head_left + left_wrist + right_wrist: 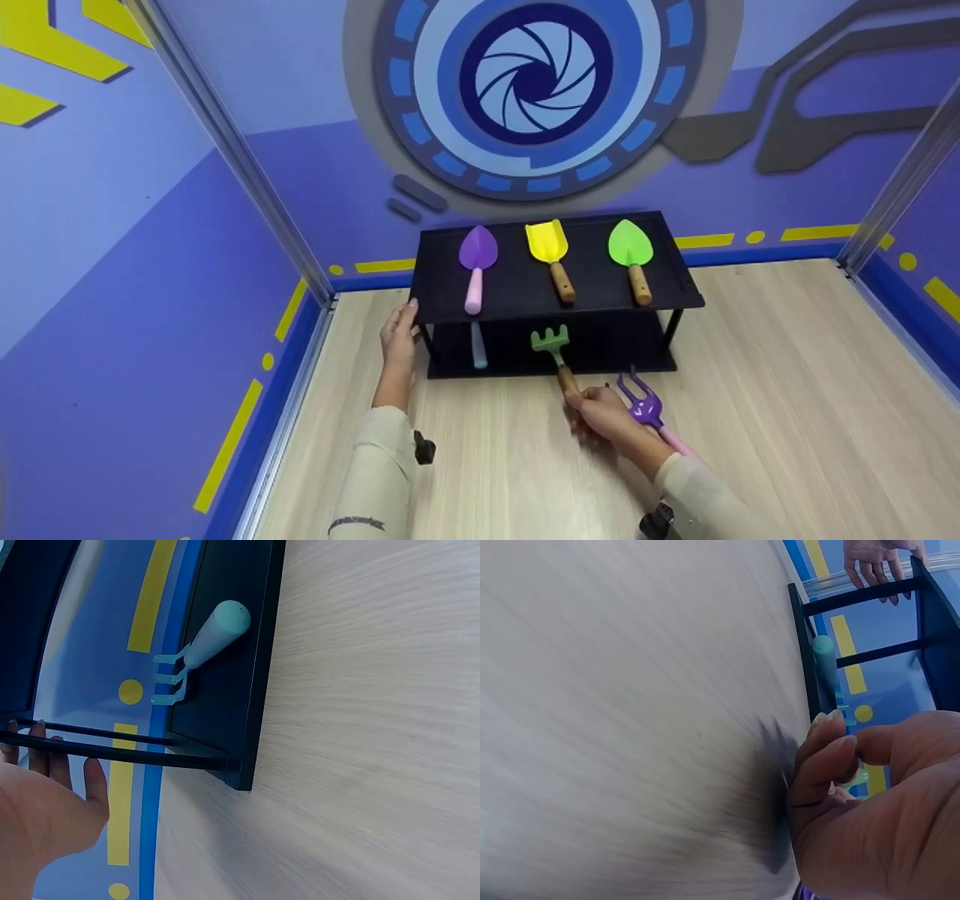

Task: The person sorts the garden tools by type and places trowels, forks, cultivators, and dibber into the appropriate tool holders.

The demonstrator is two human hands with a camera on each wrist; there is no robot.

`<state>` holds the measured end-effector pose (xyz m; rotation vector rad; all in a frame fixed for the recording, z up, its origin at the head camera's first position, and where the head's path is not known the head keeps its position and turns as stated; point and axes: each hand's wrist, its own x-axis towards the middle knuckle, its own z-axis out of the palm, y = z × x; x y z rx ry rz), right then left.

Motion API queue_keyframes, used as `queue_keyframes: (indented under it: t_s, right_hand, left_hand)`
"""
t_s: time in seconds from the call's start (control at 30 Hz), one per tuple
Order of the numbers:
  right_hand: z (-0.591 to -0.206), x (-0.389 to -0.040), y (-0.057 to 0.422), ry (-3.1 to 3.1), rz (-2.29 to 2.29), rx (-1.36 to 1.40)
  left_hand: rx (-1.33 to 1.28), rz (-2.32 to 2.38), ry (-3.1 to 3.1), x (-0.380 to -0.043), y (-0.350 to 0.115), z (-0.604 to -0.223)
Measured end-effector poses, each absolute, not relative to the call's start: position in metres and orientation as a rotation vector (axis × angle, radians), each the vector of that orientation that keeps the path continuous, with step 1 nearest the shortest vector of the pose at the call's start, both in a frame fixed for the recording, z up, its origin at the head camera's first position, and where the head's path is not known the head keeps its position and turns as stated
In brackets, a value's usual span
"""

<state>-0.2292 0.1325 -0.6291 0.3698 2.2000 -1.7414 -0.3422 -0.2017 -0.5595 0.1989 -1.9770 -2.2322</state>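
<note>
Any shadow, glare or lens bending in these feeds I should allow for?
Head: bright glints on the purple fork; left wrist: the black shelf's post looks bowed, with soft shadow on the table beside it; right wrist: a dark shadow beside the right hand, wood grain looking soft.

From my remote view, I can read no text, brand or number; the dark marking (357, 522) on the cream fabric left sleeve (375, 469), before the black two-tier rack (514, 281), is illegible.
</note>
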Motion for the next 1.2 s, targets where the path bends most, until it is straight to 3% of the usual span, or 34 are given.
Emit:
queue_keyframes:
  t_s: [1.2]
  right_hand:
    - [-0.631, -0.227, 0.122, 2.326, -1.705, 0.337]
  left_hand:
    - [0.197, -2.232, -2.001, -0.34, -0.203, -0.558]
